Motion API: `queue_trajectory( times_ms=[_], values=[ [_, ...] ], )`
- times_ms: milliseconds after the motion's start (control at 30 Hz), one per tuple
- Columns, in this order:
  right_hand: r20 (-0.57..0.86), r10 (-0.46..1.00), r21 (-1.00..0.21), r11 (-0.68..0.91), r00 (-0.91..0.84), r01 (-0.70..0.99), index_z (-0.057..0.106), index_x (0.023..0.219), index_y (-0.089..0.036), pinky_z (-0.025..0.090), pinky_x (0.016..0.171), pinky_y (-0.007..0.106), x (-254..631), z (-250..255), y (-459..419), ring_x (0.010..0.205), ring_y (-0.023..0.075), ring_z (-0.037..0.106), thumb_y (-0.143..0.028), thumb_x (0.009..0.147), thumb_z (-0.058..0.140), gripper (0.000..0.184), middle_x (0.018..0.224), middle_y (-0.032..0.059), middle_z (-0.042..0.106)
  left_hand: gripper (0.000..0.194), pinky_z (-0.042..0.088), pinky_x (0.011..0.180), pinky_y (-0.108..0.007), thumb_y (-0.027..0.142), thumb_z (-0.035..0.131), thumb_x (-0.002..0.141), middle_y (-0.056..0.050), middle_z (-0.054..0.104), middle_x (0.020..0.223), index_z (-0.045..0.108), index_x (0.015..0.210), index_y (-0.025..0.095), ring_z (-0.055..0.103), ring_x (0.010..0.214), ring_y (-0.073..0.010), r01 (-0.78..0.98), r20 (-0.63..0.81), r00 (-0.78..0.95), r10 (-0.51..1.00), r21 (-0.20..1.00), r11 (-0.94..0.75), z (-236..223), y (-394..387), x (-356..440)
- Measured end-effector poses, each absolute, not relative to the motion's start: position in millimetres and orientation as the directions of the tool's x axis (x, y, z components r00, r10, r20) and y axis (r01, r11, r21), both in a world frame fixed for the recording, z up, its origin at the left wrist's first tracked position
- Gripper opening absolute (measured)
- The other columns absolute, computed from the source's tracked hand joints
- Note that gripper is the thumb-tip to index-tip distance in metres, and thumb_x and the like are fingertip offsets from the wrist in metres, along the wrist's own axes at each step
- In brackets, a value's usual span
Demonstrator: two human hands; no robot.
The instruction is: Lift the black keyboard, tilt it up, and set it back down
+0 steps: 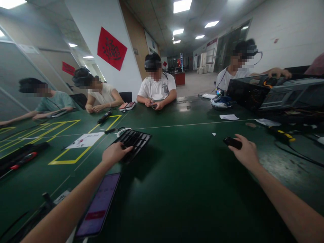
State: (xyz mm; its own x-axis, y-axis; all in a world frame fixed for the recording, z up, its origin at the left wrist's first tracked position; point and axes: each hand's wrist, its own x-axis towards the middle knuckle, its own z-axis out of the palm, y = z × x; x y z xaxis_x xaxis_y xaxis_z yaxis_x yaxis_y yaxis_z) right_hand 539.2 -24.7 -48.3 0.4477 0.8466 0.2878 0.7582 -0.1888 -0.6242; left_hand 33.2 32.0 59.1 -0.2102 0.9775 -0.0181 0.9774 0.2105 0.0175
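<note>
My left hand (115, 153) grips the near edge of a black slotted panel (135, 140), lifting it off the green table (182, 182). My right hand (244, 152) reaches out to the right, fingers closed around a small black object (232, 142) just above the table. A smartphone (100, 206) with a lit purple screen lies under my left forearm.
Several people sit round the far side of the table. An open black computer case (278, 94) stands at the right with a yellow-handled tool (283, 134) and cables. Paper (86, 140) lies on yellow tape markings at left, and a black-red tool (24, 158) lies further left.
</note>
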Motion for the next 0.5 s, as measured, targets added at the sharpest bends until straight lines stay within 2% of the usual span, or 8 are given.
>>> queue_trajectory(
  times_ms=[100, 233, 300, 433, 500],
  values=[
    [0.246, 0.818, -0.485, -0.36, 0.52, 0.797, 0.046, 0.129, -0.016, 0.039, 0.093, 0.053, 555.5, -57.0, -25.1, 0.112, 0.0368, 0.048, -0.033, 0.072, 0.054, 0.06, 0.115, 0.014, 0.061, 0.061, 0.042, 0.06, -0.031, 0.069, 0.04, 0.077, -0.015, 0.068, 0.084, 0.063, 0.079, 0.012, 0.063, 0.085, -0.0318, 0.941, -0.065, -0.337, 0.939, -0.035, 0.336, 58.4, 38.8, -9.5],
    [0.154, 0.824, -0.346, -0.472, 0.546, 0.811, 0.046, 0.13, -0.013, 0.036, 0.095, 0.058, 556.2, -59.8, -26.7, 0.115, 0.04, 0.045, -0.039, 0.077, 0.049, 0.059, 0.119, 0.0175, 0.058, 0.061, 0.043, 0.062, -0.031, 0.069, 0.04, 0.077, -0.017, 0.066, 0.088, 0.058, 0.072, 0.011, 0.062, 0.087, -0.0326, 0.906, -0.087, -0.423, 0.902, -0.058, 0.42, 49.1, 40.0, -35.1],
    [0.224, 0.795, -0.341, -0.478, 0.564, 0.809, 0.044, 0.131, -0.011, 0.032, 0.098, 0.061, 551.5, -57.9, -27.7, 0.12, 0.0417, 0.04, -0.045, 0.077, 0.046, 0.063, 0.128, 0.0182, 0.052, 0.061, 0.043, 0.062, -0.03, 0.07, 0.041, 0.076, -0.019, 0.066, 0.09, 0.056, 0.074, 0.011, 0.062, 0.089, -0.0328, 0.902, -0.077, -0.432, 0.899, -0.06, 0.428, 45.8, 41.5, -39.8],
    [0.367, 0.694, -0.418, -0.473, 0.62, 0.776, 0.04, 0.132, -0.005, 0.031, 0.101, 0.059, 542.7, -52.7, -30.8, 0.126, 0.0427, 0.033, -0.05, 0.077, 0.044, 0.072, 0.137, 0.0228, 0.04, 0.063, 0.044, 0.064, -0.032, 0.073, 0.048, 0.07, -0.02, 0.065, 0.088, 0.053, 0.082, 0.011, 0.061, 0.091, -0.0351, 0.903, -0.004, -0.425, 0.905, -0.062, 0.424, 46.9, 47.4, -47.1],
    [0.399, 0.675, -0.429, -0.46, 0.621, 0.777, 0.039, 0.133, -0.005, 0.03, 0.102, 0.059, 540.9, -51.8, -32.0, 0.127, 0.0423, 0.032, -0.05, 0.077, 0.044, 0.072, 0.137, 0.0241, 0.038, 0.057, 0.043, 0.065, -0.034, 0.068, 0.058, 0.066, -0.016, 0.064, 0.078, 0.052, 0.076, 0.012, 0.061, 0.088, -0.0363, 0.916, 0.019, -0.401, 0.916, 0.005, 0.401, 47.7, 50.7, -51.7]
  ],
)
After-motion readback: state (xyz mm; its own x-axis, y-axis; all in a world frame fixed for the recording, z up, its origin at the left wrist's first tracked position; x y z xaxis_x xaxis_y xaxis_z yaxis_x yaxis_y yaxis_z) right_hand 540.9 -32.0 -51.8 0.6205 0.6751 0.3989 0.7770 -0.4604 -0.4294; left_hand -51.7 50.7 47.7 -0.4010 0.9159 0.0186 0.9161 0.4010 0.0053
